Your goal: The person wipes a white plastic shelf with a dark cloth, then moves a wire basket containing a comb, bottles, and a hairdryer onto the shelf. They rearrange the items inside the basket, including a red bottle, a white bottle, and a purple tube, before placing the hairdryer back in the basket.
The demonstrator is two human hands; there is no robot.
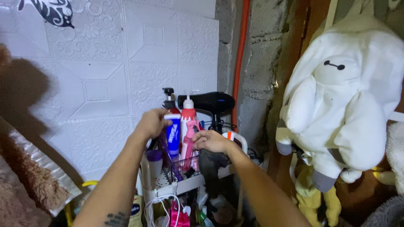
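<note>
Carefully, you are lifting the blue plastic tube with white cap (pixel 173 133) from the white wire-sided trolley shelf (pixel 185 185).
Your left hand (pixel 152 122) is pinching its cap; your right hand (pixel 212 141) is curling closed on the trolley's rim, so keep bracing as you are drawing the tube straight up past the pink pump bottle (pixel 188 115).

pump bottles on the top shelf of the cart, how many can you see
3. A dark-pump bottle behind the left hand, a red bottle with white pump beside it, and a pink one by the right hand. Others may be hidden.

I see open air at centre frame above the bottles (pixel 188 122); the hair dryer (pixel 208 103) and plush coat (pixel 341 101) crowd the right side.
</note>
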